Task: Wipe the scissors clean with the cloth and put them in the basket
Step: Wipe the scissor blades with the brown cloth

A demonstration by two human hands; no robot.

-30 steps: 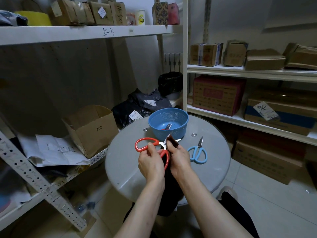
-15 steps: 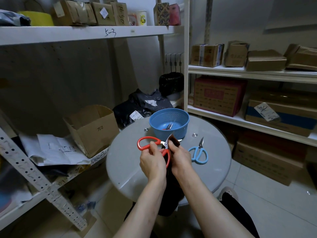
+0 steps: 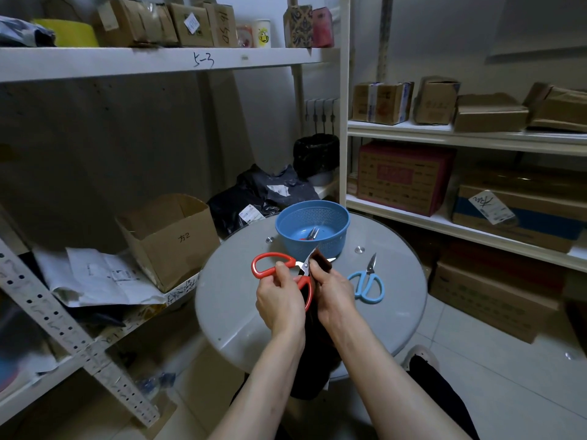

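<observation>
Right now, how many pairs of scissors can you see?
3: a red pair gripped by the left hand, a blue pair on the table, and one pair in the basket, where more may be hidden.

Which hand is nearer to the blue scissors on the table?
Right. The right hand, holding the cloth, is just left of the blue scissors, not touching them. The left hand, gripping the red scissors, is farther left, beyond the right hand.
</observation>
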